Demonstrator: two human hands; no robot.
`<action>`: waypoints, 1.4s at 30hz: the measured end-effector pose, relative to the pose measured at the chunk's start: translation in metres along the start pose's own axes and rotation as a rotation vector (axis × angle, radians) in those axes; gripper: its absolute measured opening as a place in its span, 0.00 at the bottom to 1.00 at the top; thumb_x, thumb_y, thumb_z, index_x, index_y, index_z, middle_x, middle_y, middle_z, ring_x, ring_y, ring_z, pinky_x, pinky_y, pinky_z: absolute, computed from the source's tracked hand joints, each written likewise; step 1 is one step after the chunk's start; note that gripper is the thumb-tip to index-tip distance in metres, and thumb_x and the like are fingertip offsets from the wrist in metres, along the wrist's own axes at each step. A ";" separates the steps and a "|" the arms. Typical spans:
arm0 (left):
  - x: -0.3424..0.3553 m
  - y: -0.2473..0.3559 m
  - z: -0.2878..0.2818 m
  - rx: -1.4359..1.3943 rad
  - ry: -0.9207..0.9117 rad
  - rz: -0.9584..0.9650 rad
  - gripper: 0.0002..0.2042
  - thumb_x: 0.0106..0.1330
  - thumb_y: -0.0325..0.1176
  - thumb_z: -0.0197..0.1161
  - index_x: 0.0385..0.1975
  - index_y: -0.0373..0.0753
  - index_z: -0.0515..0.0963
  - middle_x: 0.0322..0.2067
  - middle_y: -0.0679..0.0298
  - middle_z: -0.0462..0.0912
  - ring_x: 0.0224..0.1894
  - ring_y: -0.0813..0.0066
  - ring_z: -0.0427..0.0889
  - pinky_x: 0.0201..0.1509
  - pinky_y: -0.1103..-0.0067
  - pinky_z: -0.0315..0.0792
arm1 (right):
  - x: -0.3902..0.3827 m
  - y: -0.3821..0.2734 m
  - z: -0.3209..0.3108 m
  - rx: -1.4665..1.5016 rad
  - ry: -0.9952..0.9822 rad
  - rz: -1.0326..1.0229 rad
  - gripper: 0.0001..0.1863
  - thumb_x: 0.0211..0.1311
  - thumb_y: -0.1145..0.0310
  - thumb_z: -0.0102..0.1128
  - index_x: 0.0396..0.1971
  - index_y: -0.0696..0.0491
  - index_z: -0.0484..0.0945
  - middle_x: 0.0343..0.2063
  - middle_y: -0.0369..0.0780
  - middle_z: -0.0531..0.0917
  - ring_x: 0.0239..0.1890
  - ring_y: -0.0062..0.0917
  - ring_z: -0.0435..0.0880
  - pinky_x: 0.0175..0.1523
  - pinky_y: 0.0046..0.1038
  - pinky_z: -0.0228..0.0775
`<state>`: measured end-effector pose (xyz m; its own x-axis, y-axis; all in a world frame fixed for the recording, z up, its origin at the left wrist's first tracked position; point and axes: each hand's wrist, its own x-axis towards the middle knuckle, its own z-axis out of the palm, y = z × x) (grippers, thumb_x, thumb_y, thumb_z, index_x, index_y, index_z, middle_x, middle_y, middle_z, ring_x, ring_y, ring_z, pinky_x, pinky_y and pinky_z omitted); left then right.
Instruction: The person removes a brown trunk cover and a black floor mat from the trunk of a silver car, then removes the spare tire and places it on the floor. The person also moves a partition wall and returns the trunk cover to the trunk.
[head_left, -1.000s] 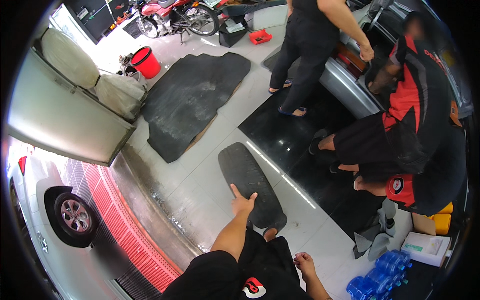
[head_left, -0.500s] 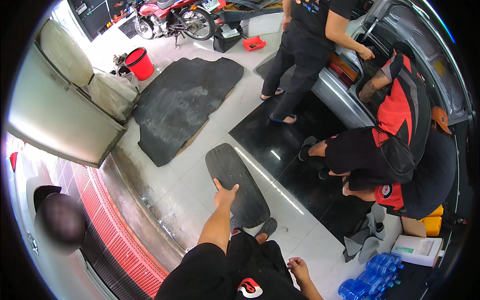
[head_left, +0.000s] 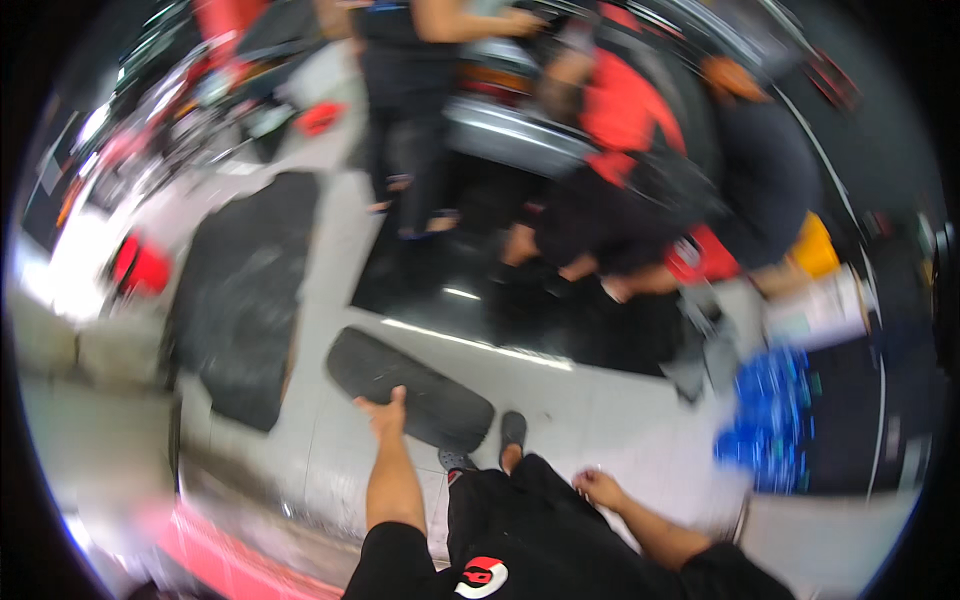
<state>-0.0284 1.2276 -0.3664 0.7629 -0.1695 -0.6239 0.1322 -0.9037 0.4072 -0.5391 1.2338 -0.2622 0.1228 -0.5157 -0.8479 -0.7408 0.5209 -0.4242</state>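
Note:
A black tire (head_left: pixel 430 405) stands upright before me, seen from above on its tread. My left hand (head_left: pixel 385 412) grips the top of it near its far left end, thumb and fingers apart across the rubber. My right hand (head_left: pixel 600 488) hangs beside my dark shorts with curled fingers; what they hold, if anything, is too blurred to make out. My feet in grey clogs (head_left: pixel 513 432) are just behind the tire.
A large dark mat (head_left: pixel 240 290) lies left on the white tiles. Co-workers (head_left: pixel 630 110) (head_left: pixel 405 90) stand and bend at an open silver car trunk (head_left: pixel 510 130), over black flooring. A red bucket (head_left: pixel 142 265) is far left; blue water jugs (head_left: pixel 760 425) and a white box (head_left: pixel 815 305) are right.
The view has swung rightward and blurred, turning the car and co-workers toward the top middle. My left hand stays on the tire, which now appears more sideways and lower in view.

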 end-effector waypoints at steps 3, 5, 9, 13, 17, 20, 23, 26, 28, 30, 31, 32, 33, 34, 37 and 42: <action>0.008 -0.003 0.016 -0.148 0.020 0.108 0.65 0.58 0.61 0.75 0.79 0.35 0.33 0.70 0.38 0.67 0.72 0.42 0.68 0.76 0.61 0.62 | -0.014 0.012 -0.004 -0.223 0.160 -0.134 0.21 0.68 0.48 0.63 0.45 0.51 0.85 0.36 0.42 0.89 0.39 0.31 0.88 0.47 0.33 0.78; 0.010 -0.001 0.024 -0.244 -0.060 0.074 0.65 0.59 0.52 0.79 0.78 0.30 0.30 0.72 0.38 0.62 0.71 0.45 0.69 0.77 0.62 0.62 | -0.024 0.017 -0.010 -0.170 0.201 -0.071 0.21 0.67 0.48 0.63 0.46 0.50 0.85 0.38 0.44 0.89 0.44 0.36 0.88 0.51 0.35 0.78; 0.012 0.006 0.035 -0.150 -0.019 0.035 0.66 0.59 0.55 0.77 0.78 0.35 0.26 0.71 0.36 0.65 0.69 0.41 0.71 0.75 0.60 0.64 | -0.040 0.026 -0.009 -0.157 0.241 0.003 0.21 0.65 0.47 0.63 0.46 0.48 0.84 0.38 0.44 0.90 0.44 0.38 0.89 0.53 0.37 0.78; 0.014 0.003 0.043 -0.263 -0.038 0.052 0.67 0.58 0.54 0.79 0.78 0.36 0.25 0.71 0.35 0.63 0.68 0.40 0.72 0.75 0.60 0.64 | -0.050 0.045 0.000 -0.140 0.231 0.092 0.20 0.64 0.46 0.63 0.46 0.46 0.84 0.39 0.44 0.90 0.47 0.39 0.89 0.54 0.40 0.78; 0.024 -0.004 0.052 -0.399 -0.119 0.053 0.67 0.58 0.52 0.79 0.78 0.35 0.25 0.72 0.35 0.61 0.68 0.41 0.71 0.75 0.60 0.65 | -0.053 0.060 0.009 -0.100 0.256 0.091 0.21 0.64 0.45 0.63 0.46 0.44 0.85 0.42 0.45 0.89 0.49 0.42 0.87 0.56 0.41 0.77; 0.032 -0.005 0.054 -0.246 -0.076 0.025 0.68 0.58 0.53 0.79 0.77 0.34 0.23 0.71 0.34 0.61 0.67 0.42 0.73 0.74 0.59 0.67 | -0.051 0.063 0.012 -0.119 0.277 0.050 0.22 0.64 0.44 0.63 0.46 0.44 0.85 0.43 0.46 0.89 0.51 0.42 0.87 0.57 0.41 0.77; 0.034 0.000 0.052 -0.236 -0.142 -0.066 0.70 0.56 0.53 0.80 0.76 0.36 0.21 0.70 0.37 0.63 0.65 0.42 0.75 0.72 0.58 0.70 | -0.047 0.065 0.012 -0.069 0.304 -0.001 0.22 0.64 0.44 0.63 0.47 0.45 0.84 0.43 0.46 0.89 0.51 0.44 0.86 0.57 0.42 0.77; 0.024 0.001 0.047 -0.247 -0.124 -0.131 0.68 0.56 0.49 0.82 0.78 0.44 0.23 0.70 0.41 0.65 0.62 0.45 0.77 0.70 0.59 0.73 | -0.044 0.067 0.011 -0.042 0.314 0.006 0.22 0.64 0.44 0.63 0.47 0.45 0.84 0.44 0.46 0.89 0.51 0.44 0.86 0.57 0.42 0.77; 0.014 -0.003 0.046 -0.292 -0.110 -0.182 0.66 0.55 0.47 0.83 0.79 0.44 0.28 0.70 0.42 0.66 0.63 0.47 0.77 0.70 0.60 0.72 | -0.043 0.070 0.009 -0.069 0.324 -0.002 0.22 0.65 0.46 0.62 0.49 0.46 0.84 0.43 0.44 0.89 0.48 0.39 0.88 0.56 0.38 0.77; 0.003 -0.012 0.050 -0.217 -0.040 -0.031 0.66 0.53 0.48 0.83 0.78 0.39 0.33 0.70 0.41 0.65 0.65 0.47 0.74 0.73 0.60 0.68 | -0.043 0.075 0.007 -0.032 0.320 0.009 0.23 0.66 0.45 0.62 0.50 0.46 0.84 0.44 0.44 0.89 0.48 0.39 0.88 0.56 0.38 0.77; 0.000 -0.018 0.051 -0.164 0.009 0.062 0.65 0.52 0.49 0.84 0.78 0.36 0.35 0.71 0.40 0.65 0.66 0.47 0.72 0.74 0.60 0.66 | -0.043 0.078 0.006 -0.009 0.309 0.020 0.23 0.66 0.44 0.61 0.50 0.46 0.84 0.44 0.44 0.89 0.48 0.39 0.88 0.56 0.38 0.77; -0.002 -0.021 0.053 -0.099 0.068 0.160 0.65 0.51 0.49 0.84 0.77 0.34 0.37 0.71 0.40 0.64 0.68 0.47 0.71 0.75 0.60 0.65 | -0.044 0.082 0.005 0.013 0.296 0.032 0.24 0.66 0.44 0.61 0.50 0.46 0.84 0.44 0.44 0.89 0.48 0.39 0.88 0.56 0.38 0.77; -0.003 -0.025 0.055 -0.022 0.125 0.248 0.65 0.50 0.50 0.85 0.77 0.32 0.39 0.71 0.39 0.64 0.69 0.46 0.69 0.76 0.61 0.63 | -0.044 0.087 0.004 0.001 0.309 0.027 0.25 0.66 0.43 0.61 0.50 0.47 0.84 0.45 0.45 0.89 0.50 0.40 0.87 0.57 0.39 0.76; -0.002 -0.027 0.057 0.047 0.179 0.323 0.65 0.49 0.50 0.85 0.77 0.29 0.41 0.71 0.39 0.63 0.70 0.46 0.68 0.77 0.61 0.61 | -0.045 0.092 0.004 -0.012 0.322 0.026 0.24 0.65 0.43 0.61 0.50 0.46 0.84 0.46 0.45 0.89 0.52 0.41 0.86 0.58 0.40 0.76; -0.003 -0.035 0.061 -0.081 0.164 0.436 0.66 0.45 0.43 0.88 0.76 0.25 0.42 0.69 0.38 0.65 0.68 0.46 0.68 0.78 0.59 0.60 | -0.047 0.106 0.001 -0.050 0.326 0.059 0.24 0.64 0.43 0.60 0.50 0.45 0.84 0.52 0.45 0.87 0.58 0.43 0.83 0.63 0.42 0.74; -0.015 -0.043 0.062 -0.343 0.008 0.515 0.52 0.55 0.42 0.82 0.73 0.26 0.53 0.67 0.39 0.68 0.66 0.48 0.72 0.72 0.54 0.67 | -0.047 0.122 -0.004 -0.078 0.327 0.068 0.25 0.65 0.43 0.60 0.51 0.46 0.84 0.52 0.45 0.87 0.57 0.44 0.83 0.62 0.42 0.74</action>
<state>-0.0844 1.2449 -0.4157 0.7876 -0.5460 -0.2856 -0.0594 -0.5286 0.8468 -0.6376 1.3188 -0.2726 -0.1376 -0.6786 -0.7215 -0.7898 0.5148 -0.3336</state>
